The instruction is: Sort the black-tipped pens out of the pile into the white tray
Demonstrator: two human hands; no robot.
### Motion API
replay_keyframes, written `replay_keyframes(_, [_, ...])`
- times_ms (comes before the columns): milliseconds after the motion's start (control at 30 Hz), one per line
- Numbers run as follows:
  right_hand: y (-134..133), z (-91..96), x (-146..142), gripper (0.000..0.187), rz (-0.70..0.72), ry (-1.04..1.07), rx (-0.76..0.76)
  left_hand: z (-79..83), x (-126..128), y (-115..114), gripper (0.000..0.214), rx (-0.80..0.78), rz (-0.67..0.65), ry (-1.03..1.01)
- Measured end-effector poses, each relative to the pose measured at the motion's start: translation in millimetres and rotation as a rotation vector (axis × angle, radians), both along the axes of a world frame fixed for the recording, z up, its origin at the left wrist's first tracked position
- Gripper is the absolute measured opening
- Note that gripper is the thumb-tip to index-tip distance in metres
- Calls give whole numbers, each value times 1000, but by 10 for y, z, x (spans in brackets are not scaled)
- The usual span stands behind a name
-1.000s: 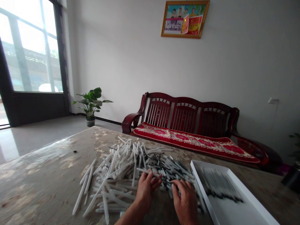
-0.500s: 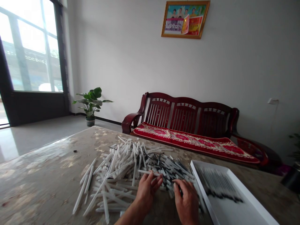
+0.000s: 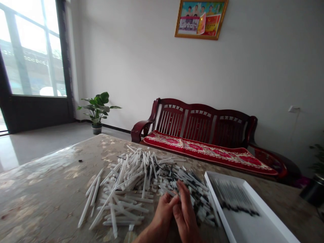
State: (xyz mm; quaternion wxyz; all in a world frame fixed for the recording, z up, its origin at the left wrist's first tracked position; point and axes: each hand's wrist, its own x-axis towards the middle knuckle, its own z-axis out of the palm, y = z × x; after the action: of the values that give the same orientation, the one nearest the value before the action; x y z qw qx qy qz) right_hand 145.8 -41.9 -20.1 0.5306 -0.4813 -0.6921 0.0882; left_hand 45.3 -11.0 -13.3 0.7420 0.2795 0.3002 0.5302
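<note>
My left hand [image 3: 162, 210] is closed at the near edge of the pile, with a white pen barrel [image 3: 170, 192] between its fingers, mostly covered. Against it presses my right hand [image 3: 186, 214], its fingers together and its thumb close to the left thumb. What the right fingers grip, if anything, is hidden. Beyond the hands spreads a heap of white pen barrels [image 3: 131, 168]. To the right of them lie many smaller pieces with dark ends [image 3: 202, 199].
A white shallow tray [image 3: 220, 211] stands at the right, holding a row of clear pens with black ends [image 3: 235, 195]. The table [image 3: 50, 195] has a patterned cover. Behind it is a dark red wooden bench [image 3: 199, 125]. A potted plant [image 3: 97, 108] stands at the left.
My right hand has moved left and come against my left hand. The pen barrel in the left hand, plainly visible before, is now mostly covered by fingers.
</note>
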Motion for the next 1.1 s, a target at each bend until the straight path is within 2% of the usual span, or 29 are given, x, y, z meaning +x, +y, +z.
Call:
replay_keyframes(100, [22, 16, 21, 56, 55, 214, -64, -7, -17, 39, 32, -66, -23, -54])
replay_keyframes(200, [87, 8, 191, 48, -132, 302, -80, 68, -60, 84, 23, -184, 36, -98])
replay_keyframes(267, [115, -6, 304, 35, -262, 141, -91, 126, -93, 116, 20, -211, 100, -110])
replay_keyframes(333, [111, -9, 352, 20, -325, -136, -118, 158, -115, 141, 17, -210, 139, -95])
replay_keyframes(400, [84, 10, 324, 16, -361, -393, -153, 158, -123, 152, 16, -212, 159, -59])
replay_keyframes(467, [58, 42, 253, 18, -395, -561, -162, 142, -117, 153, 17, -217, 167, -32])
replay_keyframes(567, [68, 70, 169, 21, -429, -657, -125, 128, -104, 147, 17, -212, 171, -32])
replay_keyframes(733, [174, 10, 186, 23, -437, -692, 14, 125, -101, 168, 15, -216, 175, -34])
replay_keyframes(833, [211, -40, 213, 20, -442, -629, 42, 104, -103, 194, 14, -213, 168, -38])
replay_keyframes(900, [216, -66, 223, 18, -420, -506, 18, 92, -101, 206, 14, -208, 166, -32])
replay_keyframes(1000, [212, -94, 227, 14, -356, -185, -48, 85, -92, 205, 12, -196, 147, -31])
replay_keyframes(1100, [207, -97, 214, 20, -260, 117, -109, 78, -82, 183, 10, -203, 113, -60])
